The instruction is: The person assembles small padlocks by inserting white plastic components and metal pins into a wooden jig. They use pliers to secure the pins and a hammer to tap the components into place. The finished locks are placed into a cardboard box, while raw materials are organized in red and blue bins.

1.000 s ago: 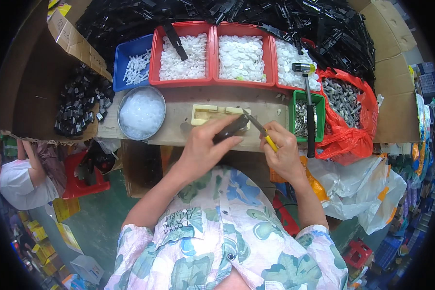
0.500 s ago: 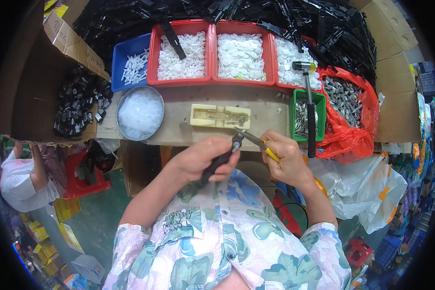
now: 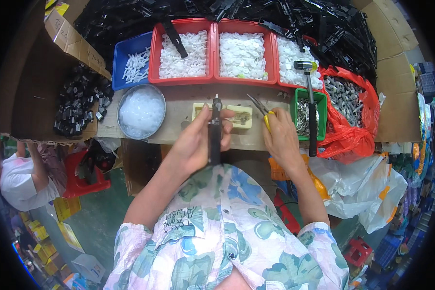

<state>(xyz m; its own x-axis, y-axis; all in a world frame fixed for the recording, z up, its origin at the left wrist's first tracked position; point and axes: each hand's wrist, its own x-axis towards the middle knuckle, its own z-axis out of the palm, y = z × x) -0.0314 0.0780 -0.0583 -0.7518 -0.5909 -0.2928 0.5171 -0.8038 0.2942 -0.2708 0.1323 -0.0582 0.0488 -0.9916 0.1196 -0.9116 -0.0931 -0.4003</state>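
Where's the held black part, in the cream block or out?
Out: the left hand holds the black part, which crosses in front of the cream block and shows beyond the near edge of the bench.

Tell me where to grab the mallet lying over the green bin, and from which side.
Probably the black grip of the mallet, from the wearer's side: it's long and straight, points toward the body, and its end juts past the green bin's near rim. The right hand is nearest but holds yellow-handled pliers.

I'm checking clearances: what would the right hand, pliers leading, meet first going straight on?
Probably the middle red bin, ahead of the pliers in the right hand, though their height is unclear.
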